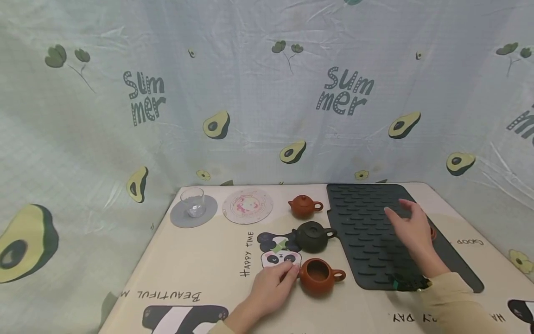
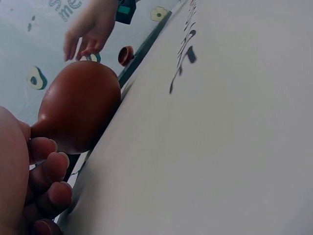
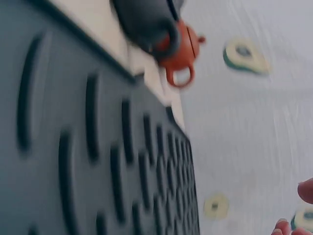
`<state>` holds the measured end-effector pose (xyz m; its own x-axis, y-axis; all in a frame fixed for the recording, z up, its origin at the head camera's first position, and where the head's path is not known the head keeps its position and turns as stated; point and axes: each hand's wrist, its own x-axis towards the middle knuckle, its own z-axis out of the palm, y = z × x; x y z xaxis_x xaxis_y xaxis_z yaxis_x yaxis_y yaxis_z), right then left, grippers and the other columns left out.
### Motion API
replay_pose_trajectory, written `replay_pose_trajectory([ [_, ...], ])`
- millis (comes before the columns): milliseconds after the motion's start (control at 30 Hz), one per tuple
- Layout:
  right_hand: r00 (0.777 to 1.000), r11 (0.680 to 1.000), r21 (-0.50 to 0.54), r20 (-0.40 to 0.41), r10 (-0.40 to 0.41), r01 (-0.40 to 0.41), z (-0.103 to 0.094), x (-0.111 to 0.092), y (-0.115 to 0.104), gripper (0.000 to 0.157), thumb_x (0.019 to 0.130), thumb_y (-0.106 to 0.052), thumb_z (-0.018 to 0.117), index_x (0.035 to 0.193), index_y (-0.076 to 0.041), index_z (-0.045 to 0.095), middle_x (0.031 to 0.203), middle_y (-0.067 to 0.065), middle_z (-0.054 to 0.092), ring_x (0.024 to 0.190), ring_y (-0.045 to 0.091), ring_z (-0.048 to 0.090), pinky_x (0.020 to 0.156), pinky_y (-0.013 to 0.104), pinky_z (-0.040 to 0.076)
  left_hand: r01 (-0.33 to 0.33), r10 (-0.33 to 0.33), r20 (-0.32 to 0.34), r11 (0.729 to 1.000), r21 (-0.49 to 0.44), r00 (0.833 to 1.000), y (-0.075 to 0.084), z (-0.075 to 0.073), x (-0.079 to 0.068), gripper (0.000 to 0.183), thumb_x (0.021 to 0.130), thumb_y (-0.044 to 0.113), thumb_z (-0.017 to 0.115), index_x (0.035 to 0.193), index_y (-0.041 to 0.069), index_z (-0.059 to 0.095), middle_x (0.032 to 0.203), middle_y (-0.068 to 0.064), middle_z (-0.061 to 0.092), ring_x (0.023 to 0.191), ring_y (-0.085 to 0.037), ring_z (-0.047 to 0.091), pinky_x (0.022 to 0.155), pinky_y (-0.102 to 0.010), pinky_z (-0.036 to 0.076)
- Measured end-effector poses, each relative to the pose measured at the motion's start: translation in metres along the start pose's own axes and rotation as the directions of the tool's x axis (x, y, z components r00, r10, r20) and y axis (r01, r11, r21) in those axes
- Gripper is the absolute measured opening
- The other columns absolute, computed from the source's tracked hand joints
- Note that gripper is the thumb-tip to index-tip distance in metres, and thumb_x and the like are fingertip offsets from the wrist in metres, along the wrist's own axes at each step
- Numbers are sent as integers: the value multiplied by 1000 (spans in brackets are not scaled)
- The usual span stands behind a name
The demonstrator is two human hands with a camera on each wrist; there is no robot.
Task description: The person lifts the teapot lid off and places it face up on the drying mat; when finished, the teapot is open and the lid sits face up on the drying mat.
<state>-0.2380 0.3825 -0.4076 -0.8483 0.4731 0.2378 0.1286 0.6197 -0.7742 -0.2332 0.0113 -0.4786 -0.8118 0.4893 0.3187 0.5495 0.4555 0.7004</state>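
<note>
In the head view my left hand (image 1: 273,285) pinches the spout of a lidless reddish-brown teapot (image 1: 319,280), which sits on the table with its handle pointing right. The left wrist view shows that teapot (image 2: 80,105) close up, its spout between thumb and fingers. My right hand (image 1: 415,232) hovers over the dark ribbed mat (image 1: 363,250), thumb and fingers spread apart with nothing between them. Partly hidden behind it is a small reddish-brown piece (image 1: 434,233); the left wrist view shows this small round piece (image 2: 125,55) by the mat, its kind unclear.
Beyond the lidless teapot stand a black teapot (image 1: 312,237) and a smaller lidded reddish-brown teapot (image 1: 304,207). At the far left a clear glass cup (image 1: 194,204) rests on a grey round mat (image 1: 179,220), beside a pink patterned round mat (image 1: 248,207). A printed curtain (image 1: 250,93) hangs behind.
</note>
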Motion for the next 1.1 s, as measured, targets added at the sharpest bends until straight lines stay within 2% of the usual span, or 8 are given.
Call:
replay_pose_trajectory([
  [133, 993, 996, -15, 80, -91, 92, 17, -5, -17, 74, 104, -47, 55, 154, 2, 33, 152, 31, 36, 106, 40, 60, 75, 46, 49, -1, 1, -13, 1000, -1, 1000, 1, -1, -1, 34, 109, 41, 48, 80, 28, 60, 66, 15, 49, 68, -4, 50, 60, -25, 36],
  [300, 970, 992, -7, 210, -119, 123, 33, -11, -30, 73, 103, -52, 57, 153, -2, 39, 151, 26, 42, 102, 35, 63, 76, 44, 51, 15, -15, -14, 1000, -22, 1000, 2, -2, -1, 32, 108, 40, 49, 83, 27, 63, 67, 15, 50, 67, -4, 50, 60, -25, 37],
  [500, 908, 989, 133, 401, -119, 71, 45, -13, -45, 64, 101, -52, 61, 148, -10, 51, 145, 18, 52, 105, 35, 64, 82, 40, 54, 27, -27, -5, 999, -19, 1000, 2, -3, -1, 31, 108, 42, 49, 86, 27, 64, 68, 15, 51, 67, -4, 51, 61, -25, 38],
  [633, 870, 986, 144, 473, -140, 80, 55, -14, -59, 56, 101, -49, 62, 142, -12, 58, 139, 15, 58, 104, 36, 64, 82, 44, 53, 12, -12, -15, 1000, 1, 1000, 1, -3, -1, 30, 108, 42, 49, 84, 28, 61, 67, 15, 50, 67, -5, 51, 61, -25, 38],
  [767, 846, 981, 76, 498, -193, 179, 70, -11, -70, 45, 101, -45, 64, 133, -14, 67, 125, 10, 67, 95, 31, 67, 76, 40, 53, 6, -6, -15, 1000, 0, 1000, 1, -3, -2, 30, 108, 42, 49, 83, 29, 60, 66, 14, 49, 67, -5, 51, 61, -25, 39],
  [867, 822, 952, -1, 504, -264, 306, 81, -9, -76, 37, 99, -39, 68, 126, -14, 72, 119, 7, 68, 94, 27, 64, 74, 39, 52, 2, -2, -15, 1000, -5, 1000, -1, -3, -2, 29, 108, 41, 50, 83, 29, 60, 66, 15, 49, 67, -5, 51, 61, -25, 39],
  [1000, 772, 900, -61, 542, -333, 432, 90, -8, -84, 36, 98, -35, 70, 126, -12, 71, 126, 10, 66, 108, 34, 61, 85, 48, 52, -7, 7, -19, 1000, -11, 1000, -2, -2, -2, 28, 108, 38, 51, 84, 28, 61, 67, 15, 50, 67, -4, 51, 61, -25, 38],
  [1100, 753, 890, -88, 573, -322, 448, 95, -8, -91, 37, 98, -35, 70, 127, -12, 70, 131, 11, 65, 117, 38, 59, 93, 54, 50, -9, 9, -16, 1000, -11, 1000, -1, -3, -1, 27, 108, 38, 51, 85, 28, 63, 68, 16, 51, 68, -4, 51, 61, -24, 39],
])
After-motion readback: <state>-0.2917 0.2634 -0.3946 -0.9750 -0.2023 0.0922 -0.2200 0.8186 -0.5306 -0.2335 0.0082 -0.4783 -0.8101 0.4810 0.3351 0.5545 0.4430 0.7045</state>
